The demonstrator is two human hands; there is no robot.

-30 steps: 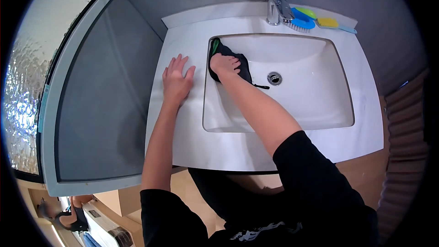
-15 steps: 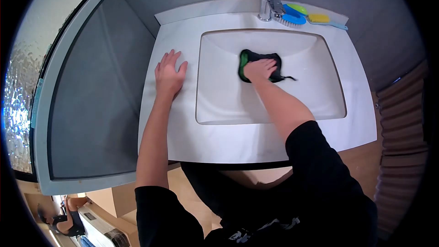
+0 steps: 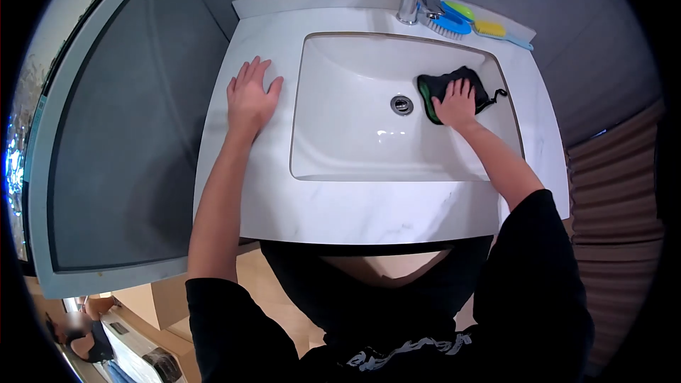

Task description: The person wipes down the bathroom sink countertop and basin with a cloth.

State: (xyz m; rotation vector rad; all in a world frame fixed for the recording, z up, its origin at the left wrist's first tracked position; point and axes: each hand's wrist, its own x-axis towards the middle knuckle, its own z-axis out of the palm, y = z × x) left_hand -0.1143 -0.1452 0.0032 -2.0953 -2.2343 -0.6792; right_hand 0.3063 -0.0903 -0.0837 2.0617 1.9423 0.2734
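Observation:
A black cloth with green edging (image 3: 479, 89) and a dark cord lies against the right side of the white sink basin (image 3: 347, 106). On top of it my right hand (image 3: 457, 103) rests flat, fingers spread, pressing it to the basin. My left hand (image 3: 252, 96) lies on the white countertop (image 3: 333, 209) left of the basin, its fingers apart and nothing in it. The round drain (image 3: 401, 105) shows to the left of the cloth.
Behind the basin stands a chrome faucet (image 3: 411, 0), with a blue brush (image 3: 448, 23) and a yellow-headed brush (image 3: 489, 28) beside it. A gray panel (image 3: 128, 128) borders the left. Another person (image 3: 92, 340) is far off at the lower left.
My right hand and the cloth have moved from the basin's left side, across the drain, to its right side. My left hand has stayed on the countertop. The view has shifted slightly.

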